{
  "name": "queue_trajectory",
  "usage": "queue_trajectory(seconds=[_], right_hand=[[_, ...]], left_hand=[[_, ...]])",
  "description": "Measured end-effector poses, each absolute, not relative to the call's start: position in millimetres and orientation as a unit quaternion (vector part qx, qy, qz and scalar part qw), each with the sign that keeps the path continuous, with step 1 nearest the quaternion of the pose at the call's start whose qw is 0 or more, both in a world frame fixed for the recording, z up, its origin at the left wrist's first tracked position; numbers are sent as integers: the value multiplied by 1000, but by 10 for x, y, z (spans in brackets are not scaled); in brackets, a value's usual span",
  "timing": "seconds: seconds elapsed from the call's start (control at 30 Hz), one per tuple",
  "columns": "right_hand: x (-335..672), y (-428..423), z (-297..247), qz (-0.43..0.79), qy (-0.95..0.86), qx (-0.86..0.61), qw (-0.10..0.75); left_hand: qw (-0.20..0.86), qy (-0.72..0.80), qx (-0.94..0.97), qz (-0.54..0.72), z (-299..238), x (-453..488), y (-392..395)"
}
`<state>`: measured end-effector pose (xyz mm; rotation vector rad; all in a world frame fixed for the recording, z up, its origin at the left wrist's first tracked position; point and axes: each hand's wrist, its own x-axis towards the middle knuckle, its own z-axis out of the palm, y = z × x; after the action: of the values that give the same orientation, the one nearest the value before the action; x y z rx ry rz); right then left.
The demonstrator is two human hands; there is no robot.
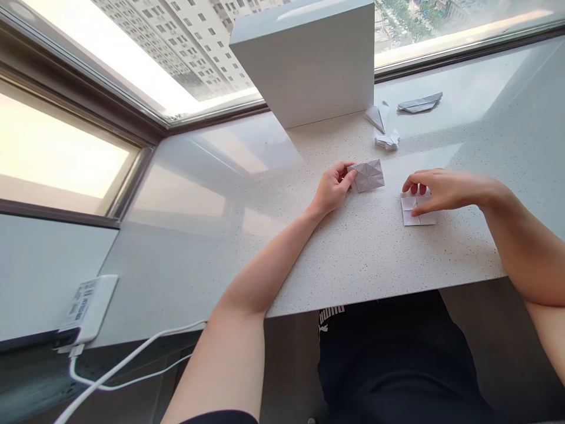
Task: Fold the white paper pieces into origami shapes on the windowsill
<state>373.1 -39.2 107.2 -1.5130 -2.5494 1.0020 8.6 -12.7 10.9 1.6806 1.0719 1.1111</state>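
My left hand (334, 187) pinches the left edge of a creased paper sheet (369, 176) between thumb and fingers. The sheet is folded to a small rectangle, and a star-like pattern of crease lines runs across its face. To the right, my right hand (448, 187) is over a folded white paper square (410, 219) that lies flat on the counter. Its thumb is over the square and its fingers curve past the far edge, with a gap between thumb and fingers. Whether the thumb presses on the paper I cannot tell.
Beyond my hands lie a stack of small folded papers (387, 141), a pointed folded paper (377, 116) and a long folded strip (420, 103). A white box (318, 70) stands by the window. A white device (90, 309) with cables (132, 347) is at the left.
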Motion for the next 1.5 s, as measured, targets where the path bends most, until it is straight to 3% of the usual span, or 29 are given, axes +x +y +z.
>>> queue_trajectory(seconds=[0.2,0.43,0.67,1.2,1.33,1.5], right_hand=[[3642,-417,1074,314,-829,-462,-16],[3633,-395,1105,327,-834,-444,30],[3608,-412,1118,343,-822,-455,-13],[3627,-431,1089,342,-834,-432,-20],[3592,-450,1182,347,-839,-416,48],[3451,-575,1264,340,-802,-435,226]], left_hand=[[420,429,663,447,108,85,-109],[427,426,658,451,101,87,-112],[424,425,661,450,107,94,-109],[425,428,663,443,98,59,-104],[426,427,667,438,108,60,-107],[425,424,669,439,125,99,-121]])
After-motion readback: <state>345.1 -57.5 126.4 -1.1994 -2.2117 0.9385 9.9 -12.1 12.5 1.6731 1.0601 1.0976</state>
